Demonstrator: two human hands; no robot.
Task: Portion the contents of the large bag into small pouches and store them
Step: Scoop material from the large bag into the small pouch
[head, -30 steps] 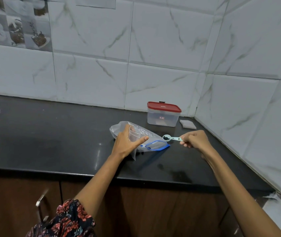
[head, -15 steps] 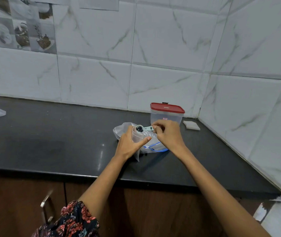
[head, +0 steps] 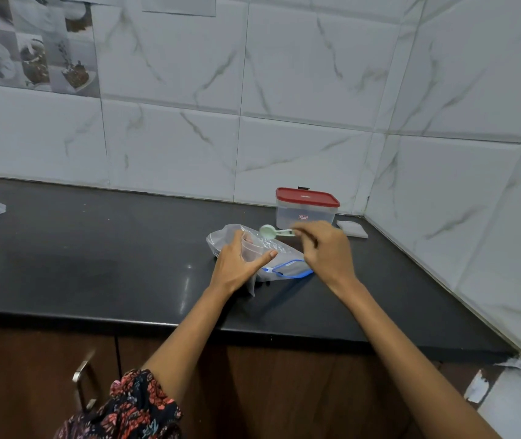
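At frame centre, on the black surface (head: 94, 248), the left hand (head: 237, 264) grips a small clear plastic pouch (head: 250, 248) – the right hand (head: 325, 251) pinches a pale green scoop (head: 268, 231) above the large clear blue-zipped bag (head: 281, 264).

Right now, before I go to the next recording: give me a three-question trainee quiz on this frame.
1. True or false: the box has its red lid on.
2. Which hand holds the scoop? A) left B) right C) neither
3. Fill in: the left hand holds a small clear ____ open over the big bag.

Key: 1 true. 2 B: the right hand pinches the handle, bowl above the pouch. 3 pouch.
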